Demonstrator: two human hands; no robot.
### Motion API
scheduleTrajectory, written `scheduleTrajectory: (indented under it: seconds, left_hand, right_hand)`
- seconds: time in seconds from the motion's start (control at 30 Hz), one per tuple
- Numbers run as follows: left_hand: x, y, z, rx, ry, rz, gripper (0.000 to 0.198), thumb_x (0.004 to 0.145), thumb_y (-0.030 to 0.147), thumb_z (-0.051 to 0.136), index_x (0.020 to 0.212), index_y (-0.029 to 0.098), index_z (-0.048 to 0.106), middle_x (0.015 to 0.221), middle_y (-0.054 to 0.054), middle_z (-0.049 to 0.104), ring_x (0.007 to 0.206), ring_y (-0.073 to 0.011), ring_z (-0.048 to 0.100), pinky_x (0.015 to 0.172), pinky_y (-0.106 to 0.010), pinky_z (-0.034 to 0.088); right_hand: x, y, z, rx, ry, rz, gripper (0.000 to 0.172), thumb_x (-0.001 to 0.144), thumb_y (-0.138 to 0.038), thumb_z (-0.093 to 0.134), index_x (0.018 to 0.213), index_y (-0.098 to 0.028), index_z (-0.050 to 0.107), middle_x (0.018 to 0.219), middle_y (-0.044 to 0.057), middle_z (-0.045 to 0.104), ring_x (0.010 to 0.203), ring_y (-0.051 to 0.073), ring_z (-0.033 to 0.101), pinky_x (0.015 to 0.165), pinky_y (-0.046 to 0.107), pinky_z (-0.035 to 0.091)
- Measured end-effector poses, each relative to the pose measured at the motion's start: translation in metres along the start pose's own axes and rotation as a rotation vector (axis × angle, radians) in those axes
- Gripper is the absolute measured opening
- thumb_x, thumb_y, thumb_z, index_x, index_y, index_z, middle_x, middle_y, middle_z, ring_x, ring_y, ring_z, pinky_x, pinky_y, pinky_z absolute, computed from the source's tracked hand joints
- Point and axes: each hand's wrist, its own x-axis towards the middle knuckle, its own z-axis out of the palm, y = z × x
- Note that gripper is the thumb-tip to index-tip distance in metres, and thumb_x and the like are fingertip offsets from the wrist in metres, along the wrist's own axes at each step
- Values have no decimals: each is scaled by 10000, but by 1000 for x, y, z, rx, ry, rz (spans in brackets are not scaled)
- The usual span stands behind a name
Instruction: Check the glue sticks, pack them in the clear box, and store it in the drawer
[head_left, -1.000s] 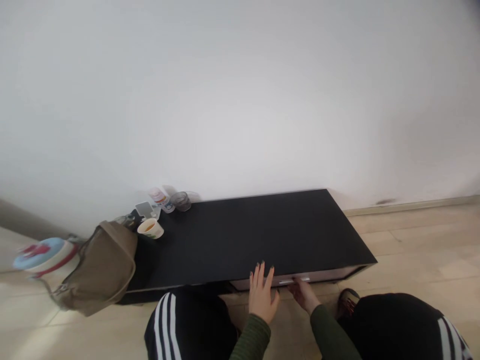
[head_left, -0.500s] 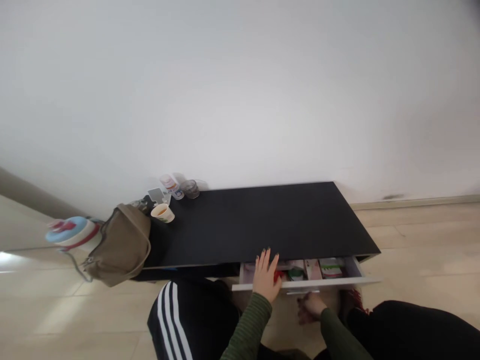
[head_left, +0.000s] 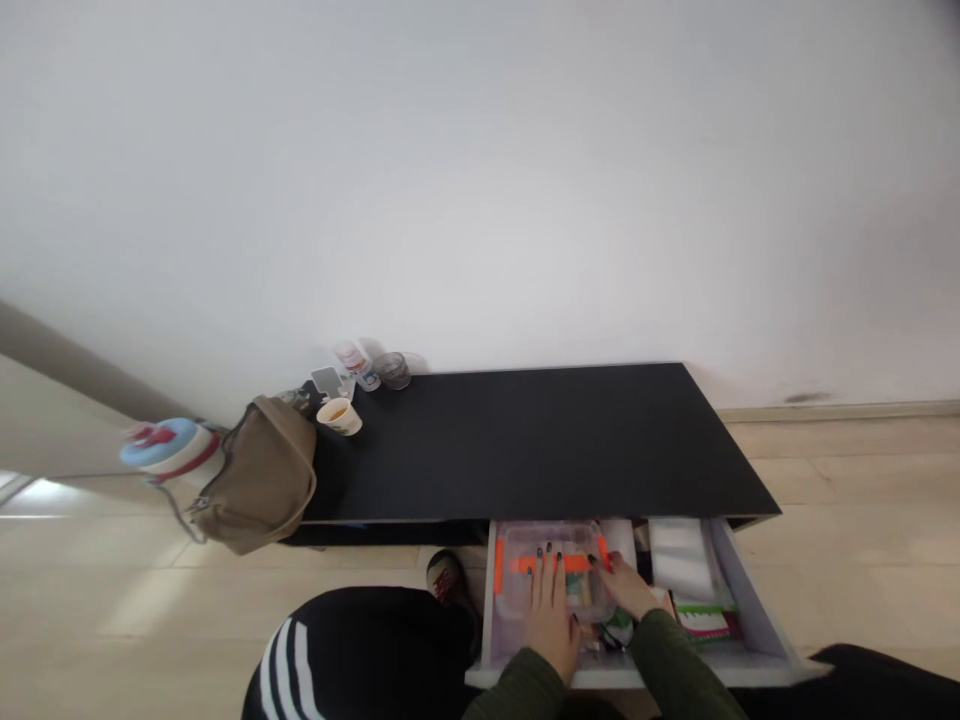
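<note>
Your left hand (head_left: 551, 628) rests open, fingers spread, on one clear rectangular plastic box (head_left: 544, 572) with orange trim; your right hand (head_left: 627, 588) grasps its right edge, inside one white drawer (head_left: 750, 600).

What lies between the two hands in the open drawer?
The head view shows a clear plastic box with an orange strip across it, between the left hand and the right hand.
</note>
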Motion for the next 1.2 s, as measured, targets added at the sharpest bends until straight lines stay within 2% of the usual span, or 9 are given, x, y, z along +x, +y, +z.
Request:
scheduleTrajectory:
  seconds: [0.17, 0.3, 0.43, 0.6, 0.73, 0.83, 0.93, 1.07, 1.2]
  left_hand:
    - [-4, -3, -3, 9, 75, 65, 852, 772, 273, 542, 1532, 84, 207, 1600, -139, 175, 1478, -336, 157, 1182, -540, 228]
    - [-24, -8, 8, 25, 134, 261, 975, 727, 516, 642, 1533, 143, 241, 1555, -163, 301, 1436, -388, 267, 1138, -561, 302]
    - [-37, -9, 13, 86, 268, 283, 1083, 651, 672, 677, 1513, 130, 306, 1511, -224, 365, 1422, -436, 266, 1126, -600, 280]
    - [-30, -15, -7, 155, 397, 304, 1156, 622, 710, 702, 1505, 87, 292, 1500, -288, 345, 1414, -461, 268, 1104, -637, 273]
    - [-25, -22, -32, 134, 359, 408, 1232, 521, 736, 746, 1498, 126, 309, 1503, -277, 348, 1391, -481, 300, 1087, -675, 272]
    - [-21, -23, -47, 121, 326, 411, 1279, 499, 721, 767, 1516, 132, 262, 1529, -272, 300, 1405, -479, 271, 1106, -676, 235]
    - [-13, -20, -50, 135, 199, 414, 1318, 475, 697, 782, 1526, 120, 235, 1547, -278, 253, 1419, -482, 232, 1114, -675, 207]
    - [7, -18, -40, 183, -46, 370, 1239, 485, 536, 799, 1531, 181, 238, 1575, -223, 227, 1443, -453, 187, 1131, -652, 167]
    - [28, -22, -36, 205, -27, 186, 1127, 534, 396, 750, 1523, 154, 267, 1601, -189, 157, 1476, -401, 101, 1177, -570, 117]
  right_hand:
    - [-6, 8, 8, -83, -2, 35, 359, 906, -437, 454, 958, -122, 617, 975, 182, 695, 982, 279, 665, 816, 322, 436]
    - [-21, -3, -9, -34, 103, 0, 367, 884, -477, 446, 822, -163, 626, 882, 146, 709, 864, 266, 679, 728, 308, 437]
    - [-49, -13, -34, 11, 123, 23, 338, 852, -477, 479, 745, -185, 611, 664, 93, 678, 625, 233, 659, 594, 294, 410]
    - [-102, -5, -88, 75, 282, -81, 333, 804, -501, 534, 730, -194, 639, 661, 76, 687, 662, 252, 649, 592, 304, 418]
    - [-152, -2, -152, 176, 383, -106, 369, 753, -542, 590, 768, -182, 669, 703, 60, 702, 709, 262, 649, 593, 292, 457]
    - [-173, -12, -189, 275, 463, -80, 395, 730, -561, 627, 790, -172, 659, 672, 46, 674, 644, 231, 624, 530, 272, 452]
    - [-161, -28, -201, 432, 509, -104, 402, 722, -570, 640, 727, -171, 599, 537, 1, 546, 464, 153, 504, 408, 249, 360]
    - [-98, -41, -187, 593, 422, -242, 349, 768, -516, 609, 752, -171, 565, 501, -46, 461, 396, 102, 422, 404, 236, 313]
    - [-32, -48, -169, 657, 337, -209, 361, 745, -529, 615, 757, -171, 576, 519, -49, 483, 415, 99, 412, 413, 236, 305]
